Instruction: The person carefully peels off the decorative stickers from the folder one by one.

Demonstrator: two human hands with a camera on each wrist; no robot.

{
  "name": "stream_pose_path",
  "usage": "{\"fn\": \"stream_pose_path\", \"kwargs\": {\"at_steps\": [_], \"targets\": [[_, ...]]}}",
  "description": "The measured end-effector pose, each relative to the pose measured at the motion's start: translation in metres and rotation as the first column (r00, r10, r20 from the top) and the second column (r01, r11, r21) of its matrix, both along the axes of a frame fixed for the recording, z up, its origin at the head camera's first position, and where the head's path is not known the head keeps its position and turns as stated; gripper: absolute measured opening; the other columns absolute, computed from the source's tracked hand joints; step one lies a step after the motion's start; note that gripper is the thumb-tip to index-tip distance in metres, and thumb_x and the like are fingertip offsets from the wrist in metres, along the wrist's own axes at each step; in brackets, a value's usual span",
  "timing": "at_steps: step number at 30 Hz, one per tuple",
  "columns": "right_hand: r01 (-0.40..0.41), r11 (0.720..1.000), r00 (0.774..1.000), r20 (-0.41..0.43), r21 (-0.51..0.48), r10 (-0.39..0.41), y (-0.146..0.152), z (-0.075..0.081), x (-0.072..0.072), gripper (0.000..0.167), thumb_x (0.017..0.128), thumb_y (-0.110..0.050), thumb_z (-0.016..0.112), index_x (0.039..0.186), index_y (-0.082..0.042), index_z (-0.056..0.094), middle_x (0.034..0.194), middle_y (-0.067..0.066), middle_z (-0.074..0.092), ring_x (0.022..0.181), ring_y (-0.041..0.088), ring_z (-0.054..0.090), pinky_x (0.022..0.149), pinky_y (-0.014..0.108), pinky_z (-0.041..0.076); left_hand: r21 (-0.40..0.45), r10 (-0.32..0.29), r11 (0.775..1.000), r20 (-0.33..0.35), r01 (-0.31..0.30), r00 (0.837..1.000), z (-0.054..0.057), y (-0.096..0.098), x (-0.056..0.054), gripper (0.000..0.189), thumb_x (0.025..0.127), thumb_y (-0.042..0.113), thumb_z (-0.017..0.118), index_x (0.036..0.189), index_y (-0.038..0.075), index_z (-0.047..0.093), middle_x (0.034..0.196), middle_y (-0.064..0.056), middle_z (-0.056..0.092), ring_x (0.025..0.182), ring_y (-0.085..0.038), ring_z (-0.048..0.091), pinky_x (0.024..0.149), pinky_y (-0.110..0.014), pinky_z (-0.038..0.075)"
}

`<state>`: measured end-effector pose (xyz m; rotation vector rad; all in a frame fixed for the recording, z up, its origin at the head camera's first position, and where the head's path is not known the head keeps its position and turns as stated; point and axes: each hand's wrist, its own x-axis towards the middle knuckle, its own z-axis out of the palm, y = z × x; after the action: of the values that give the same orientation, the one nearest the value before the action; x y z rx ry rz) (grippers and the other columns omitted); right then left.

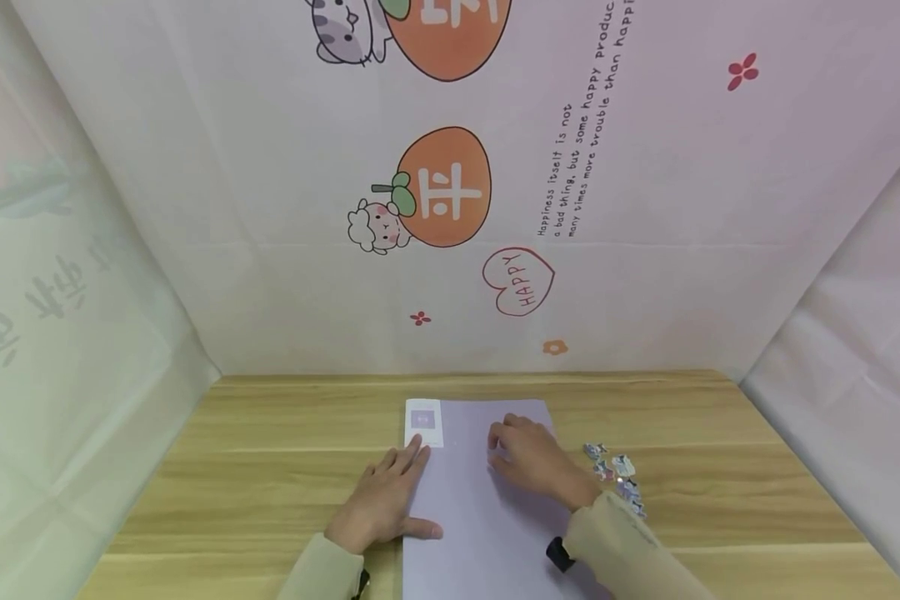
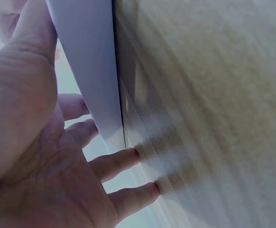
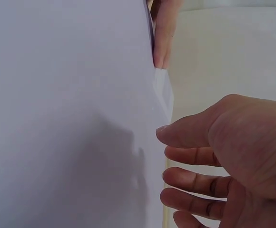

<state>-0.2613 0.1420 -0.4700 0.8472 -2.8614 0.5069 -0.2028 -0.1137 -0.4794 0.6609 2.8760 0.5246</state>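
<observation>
A large pale purple sheet (image 1: 468,517) lies lengthwise on the table. At its far left corner is a small white card (image 1: 423,422) with a purple square printed on it. My left hand (image 1: 386,496) rests spread along the sheet's left edge, the thumb over the sheet and two fingertips at the card's lower edge. In the left wrist view, other fingertips touch the wood beside the sheet (image 2: 88,61). Over the upper right part of the sheet, my right hand (image 1: 528,458) has loosely bent fingers. The right wrist view shows nothing between its thumb and fingers.
Several small cut-out stickers (image 1: 624,487) with printed figures lie in a loose group on the wooden table (image 1: 292,450), right of the sheet. A printed white cloth (image 1: 645,292) hangs behind the table, with more cloth on both sides.
</observation>
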Motion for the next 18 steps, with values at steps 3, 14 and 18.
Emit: {"fn": "stream_pose_path", "kwargs": {"at_steps": [3,14,18], "targets": [[-0.014,1.0,1.0,0.011,-0.006,0.014,-0.007,0.001,-0.002,0.013,0.084,-0.013,0.079,0.09,-0.011,0.068,0.083,-0.002,0.055,0.077,0.018,0.053,0.069,0.039,0.045,-0.004,0.0,1.0,-0.005,0.0,1.0,0.0,-0.001,-0.001,0.116,0.072,0.064,0.079,0.157,0.002,0.031,0.166,-0.019,0.02,0.142,-0.053,0.032,0.109,-0.073,0.031],[-0.053,0.998,0.994,0.092,0.028,0.051,-0.034,-0.006,-0.015,0.017,0.088,-0.015,0.077,0.104,-0.012,0.074,0.093,0.002,0.057,0.086,0.022,0.054,0.078,0.047,0.047,-0.015,-0.017,1.0,-0.017,0.016,1.0,-0.002,-0.002,-0.002,0.115,0.074,0.065,0.078,0.157,0.001,0.031,0.166,-0.019,0.02,0.141,-0.053,0.033,0.107,-0.073,0.032],[-0.045,0.998,0.994,0.1,0.048,0.04,-0.04,-0.009,-0.017,0.02,0.089,-0.015,0.077,0.108,-0.013,0.074,0.095,0.003,0.058,0.088,0.024,0.054,0.079,0.047,0.048,-0.022,-0.017,1.0,-0.016,0.017,1.0,-0.001,-0.002,-0.002,0.115,0.074,0.065,0.078,0.157,0.001,0.031,0.166,-0.019,0.02,0.142,-0.053,0.033,0.107,-0.073,0.033]]}}
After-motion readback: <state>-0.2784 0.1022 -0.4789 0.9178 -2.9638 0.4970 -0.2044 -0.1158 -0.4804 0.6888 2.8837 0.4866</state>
